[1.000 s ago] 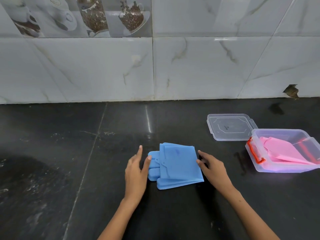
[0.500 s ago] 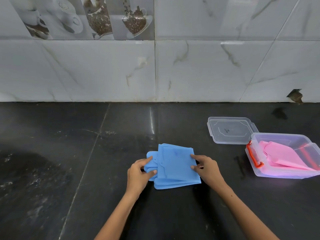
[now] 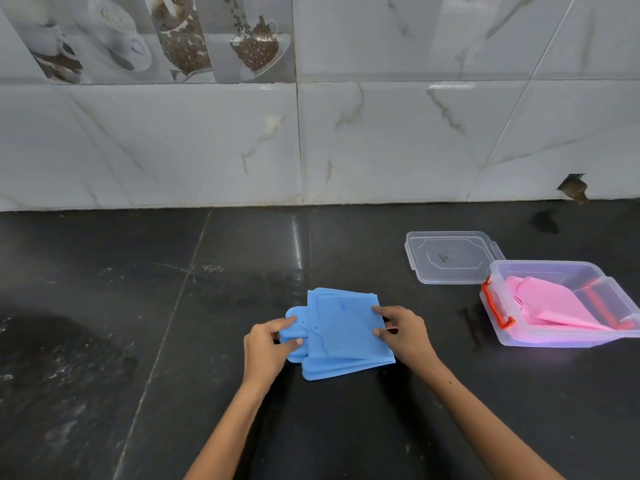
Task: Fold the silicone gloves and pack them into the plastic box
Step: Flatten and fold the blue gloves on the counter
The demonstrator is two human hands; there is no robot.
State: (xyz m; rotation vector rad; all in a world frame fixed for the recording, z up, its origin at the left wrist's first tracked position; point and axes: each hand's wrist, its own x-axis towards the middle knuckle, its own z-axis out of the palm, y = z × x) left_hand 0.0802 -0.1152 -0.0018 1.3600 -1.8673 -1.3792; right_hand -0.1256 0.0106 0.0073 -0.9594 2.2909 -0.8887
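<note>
A folded blue silicone glove (image 3: pixel 343 332) lies on the black countertop (image 3: pixel 138 306) in front of me. My left hand (image 3: pixel 266 351) pinches its left edge, where the glove's fingers stick out. My right hand (image 3: pixel 405 336) pinches the right edge, thumb on top. To the right stands the clear plastic box (image 3: pixel 554 337) with orange latches, and a folded pink glove (image 3: pixel 550 306) lies inside it.
The box's clear lid (image 3: pixel 450 256) lies flat on the counter just behind and left of the box. A tiled wall (image 3: pixel 311 133) closes off the back of the counter.
Both hands went from resting flat beside the blue glove to pinching its left and right edges. The glove has stayed in nearly the same spot.
</note>
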